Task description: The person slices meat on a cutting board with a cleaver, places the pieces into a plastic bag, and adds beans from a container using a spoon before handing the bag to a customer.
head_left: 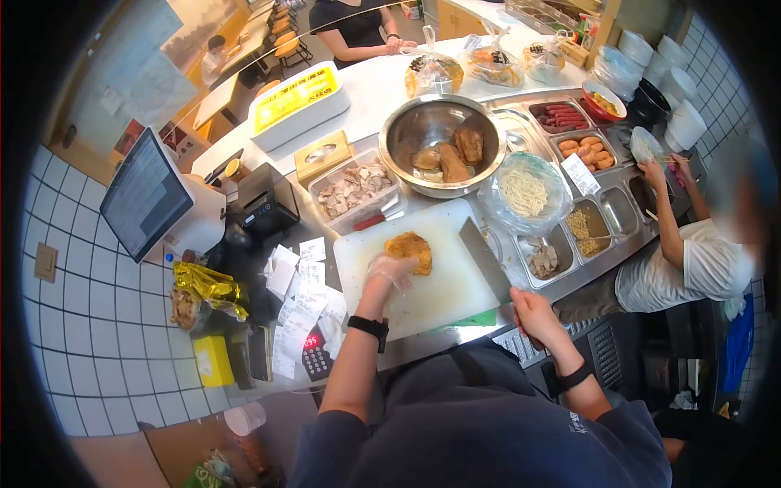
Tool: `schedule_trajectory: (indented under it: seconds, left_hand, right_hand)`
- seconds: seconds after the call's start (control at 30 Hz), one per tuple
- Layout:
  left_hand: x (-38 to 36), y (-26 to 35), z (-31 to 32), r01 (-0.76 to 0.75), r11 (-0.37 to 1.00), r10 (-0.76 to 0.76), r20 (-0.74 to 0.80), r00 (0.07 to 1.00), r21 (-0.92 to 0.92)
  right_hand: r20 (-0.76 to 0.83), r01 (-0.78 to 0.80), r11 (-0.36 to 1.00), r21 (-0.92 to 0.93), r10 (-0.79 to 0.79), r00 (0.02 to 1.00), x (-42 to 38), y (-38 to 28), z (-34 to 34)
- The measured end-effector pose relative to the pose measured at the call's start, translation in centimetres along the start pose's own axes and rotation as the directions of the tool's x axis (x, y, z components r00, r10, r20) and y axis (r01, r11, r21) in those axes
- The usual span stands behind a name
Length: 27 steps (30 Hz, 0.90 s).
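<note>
My left hand point(392, 272), in a clear plastic glove, holds a browned piece of cooked meat point(411, 250) on the white cutting board point(362, 297). Its fingers rest on the near side of the piece and are partly blurred by the glove. My right hand point(533, 315) is closed in a fist at the handle end of a cleaver point(486, 262). The broad blade lies over the board's right side, apart from the meat. Beyond the board stands a steel bowl point(399, 167) with several large brown meat pieces point(455, 160).
Left of the board lie receipts point(305, 305) and a calculator point(317, 358). A tub of chopped meat point(355, 191) stands behind it. To the right are bagged noodles point(525, 191) and steel food trays point(622, 211). A co-worker point(683, 260) handles food there; another person point(354, 32) stands across the counter.
</note>
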<state>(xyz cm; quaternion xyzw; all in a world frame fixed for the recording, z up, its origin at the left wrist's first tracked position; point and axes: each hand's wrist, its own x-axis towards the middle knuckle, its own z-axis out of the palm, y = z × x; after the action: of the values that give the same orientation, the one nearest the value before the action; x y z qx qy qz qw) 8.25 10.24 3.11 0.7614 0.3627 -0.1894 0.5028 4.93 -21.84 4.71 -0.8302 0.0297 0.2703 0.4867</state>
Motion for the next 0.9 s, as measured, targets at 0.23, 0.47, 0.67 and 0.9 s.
schedule_trajectory:
  seconds: [0.23,0.47,0.67,0.9]
  left_hand:
    - [5.5,-2.2,0.3,-0.331,0.944,0.303,-0.381,0.873,-0.008]
    - [5.8,-0.7,2.6,-0.229,0.944,0.254,-0.083,0.964,0.236]
    - [-0.1,-3.4,5.0,-0.145,0.942,0.187,-0.117,0.975,0.302]
    - [1.0,-10.0,1.9,-0.382,0.894,0.444,-0.362,0.820,0.233]
  right_hand:
    - [0.076,0.038,0.999,-0.014,-0.036,0.996,0.7,-1.7,0.3]
    - [0.089,0.045,0.996,-0.079,-0.038,0.995,1.2,-1.5,-0.1]
    - [0.162,0.001,0.995,-0.101,0.015,0.987,1.5,-2.1,0.1]
    - [0.238,0.251,0.944,-0.215,-0.199,0.951,2.9,-1.5,2.1]
